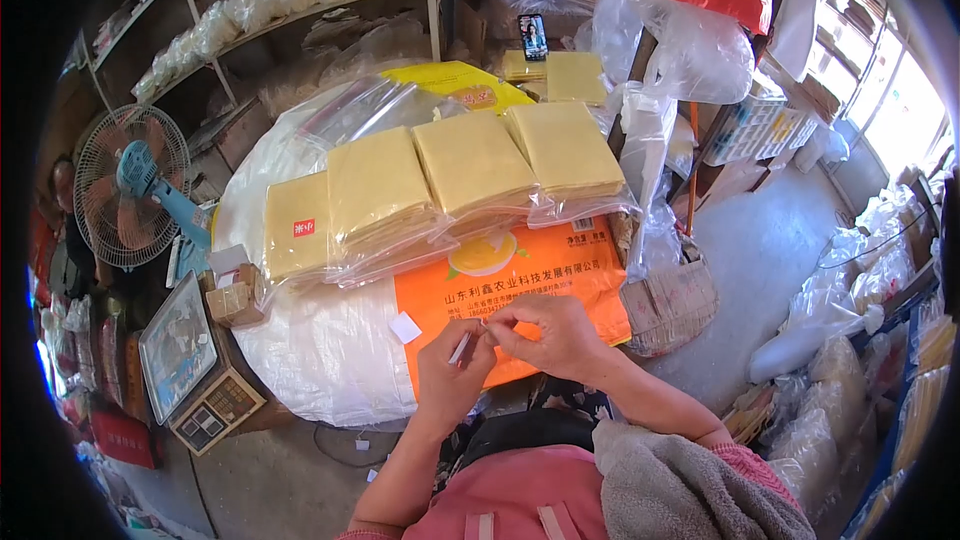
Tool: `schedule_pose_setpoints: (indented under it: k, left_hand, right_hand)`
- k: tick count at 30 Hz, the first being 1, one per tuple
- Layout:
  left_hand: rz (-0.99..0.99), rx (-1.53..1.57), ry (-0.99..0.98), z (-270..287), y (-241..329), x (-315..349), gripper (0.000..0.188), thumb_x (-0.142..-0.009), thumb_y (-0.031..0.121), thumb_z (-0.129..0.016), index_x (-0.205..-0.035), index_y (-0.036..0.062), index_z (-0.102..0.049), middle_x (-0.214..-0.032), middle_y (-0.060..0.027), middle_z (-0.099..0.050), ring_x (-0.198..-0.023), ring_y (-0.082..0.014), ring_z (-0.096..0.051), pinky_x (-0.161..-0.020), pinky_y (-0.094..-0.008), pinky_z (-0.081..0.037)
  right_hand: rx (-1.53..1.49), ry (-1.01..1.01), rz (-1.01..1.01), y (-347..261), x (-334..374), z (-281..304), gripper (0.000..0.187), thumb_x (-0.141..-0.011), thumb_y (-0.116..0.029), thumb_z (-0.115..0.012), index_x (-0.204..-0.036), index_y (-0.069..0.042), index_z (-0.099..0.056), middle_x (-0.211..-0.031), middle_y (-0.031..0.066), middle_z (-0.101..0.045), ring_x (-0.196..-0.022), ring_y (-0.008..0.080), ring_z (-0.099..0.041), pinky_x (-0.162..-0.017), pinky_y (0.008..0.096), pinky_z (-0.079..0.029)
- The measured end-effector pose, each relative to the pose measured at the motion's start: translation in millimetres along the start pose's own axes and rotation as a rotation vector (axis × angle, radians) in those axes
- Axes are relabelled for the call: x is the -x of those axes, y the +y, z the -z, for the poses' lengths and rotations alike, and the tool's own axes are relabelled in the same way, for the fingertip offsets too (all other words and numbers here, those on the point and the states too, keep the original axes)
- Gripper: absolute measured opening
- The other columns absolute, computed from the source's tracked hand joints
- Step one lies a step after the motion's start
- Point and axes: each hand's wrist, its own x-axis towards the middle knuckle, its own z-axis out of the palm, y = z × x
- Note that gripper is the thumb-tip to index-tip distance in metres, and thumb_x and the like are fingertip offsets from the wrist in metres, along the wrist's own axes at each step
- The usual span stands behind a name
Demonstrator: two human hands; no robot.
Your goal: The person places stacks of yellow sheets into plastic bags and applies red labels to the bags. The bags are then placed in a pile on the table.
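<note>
My left hand (455,372) and my right hand (548,334) meet over the front of a bright orange printed sack (590,285). A small white slip (460,348) shows edge-on in the closed fingers of my left hand. My right thumb and forefinger pinch close against the left fingertips; what they grip is too small to make out. Beside my left hand, a white paper square (404,327) lies on the sack. Beyond my hands stand stacks of thin yellow sheets in clear bags (475,165); the leftmost bag (297,230) bears a small red label.
At left are a digital scale (205,415), a small cardboard box (232,292) and a blue fan (135,175). A phone (532,37) stands behind the stacks near a yellow bag (460,85). Plastic-wrapped goods (840,400) line the right side.
</note>
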Motion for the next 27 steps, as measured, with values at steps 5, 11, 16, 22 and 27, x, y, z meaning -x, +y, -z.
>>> schedule_pose_setpoints:
  k: [5,11,16,22,27]
  left_hand:
    - [0.053,0.052,-0.037,0,-5,0,0.005,-0.087,0.001,-0.06,-0.09,-0.0005,-0.056,-0.078,-0.0032,-0.06,-0.071,-0.0082,-0.057,-0.065,-0.0215,-0.047]
    - [0.066,0.007,-0.043,-1,-7,-3,0.006,-0.087,0.0,-0.06,-0.09,-0.0003,-0.055,-0.078,-0.0038,-0.06,-0.072,-0.0082,-0.057,-0.065,-0.0214,-0.047]
    - [0.07,0.088,-0.029,-5,-8,-6,0.005,-0.086,0.0,-0.059,-0.089,0.0001,-0.055,-0.077,-0.0037,-0.06,-0.07,-0.0079,-0.056,-0.063,-0.0204,-0.045]
    - [0.156,0.216,0.195,32,-24,10,0.007,-0.084,0.001,-0.061,-0.09,0.0002,-0.058,-0.074,-0.001,-0.06,-0.068,-0.0055,-0.055,-0.06,-0.0203,-0.044]
    - [0.375,-0.508,-0.272,123,-22,65,0.014,-0.083,0.014,-0.066,-0.079,0.0003,-0.063,-0.06,-0.0026,-0.059,-0.058,-0.0057,-0.053,-0.054,-0.0232,-0.044]
  right_hand:
    - [-0.048,-0.029,-0.124,-4,2,3,0.012,-0.083,-0.011,-0.065,-0.088,-0.001,-0.067,-0.08,0.0087,-0.068,-0.071,0.0129,-0.065,-0.064,0.0249,-0.05]
    - [-0.169,-0.014,-0.221,2,1,0,0.013,-0.084,-0.011,-0.064,-0.089,0.001,-0.067,-0.08,0.0067,-0.068,-0.073,0.0085,-0.063,-0.067,0.0235,-0.05]
    - [-0.349,0.064,-0.316,35,-2,-12,0.014,-0.087,-0.011,-0.063,-0.086,0.003,-0.067,-0.078,0.0029,-0.067,-0.071,0.0069,-0.06,-0.066,0.0232,-0.05]
    - [-0.181,0.311,-0.425,77,-59,41,0.022,-0.086,-0.019,-0.062,-0.081,0.003,-0.065,-0.07,0.0026,-0.063,-0.063,0.0061,-0.056,-0.059,0.0236,-0.046]
    - [0.503,0.582,0.004,138,-155,129,0.018,-0.082,-0.017,-0.058,-0.082,0.0,-0.066,-0.074,0.0126,-0.065,-0.069,0.0248,-0.064,-0.063,0.0316,-0.05]
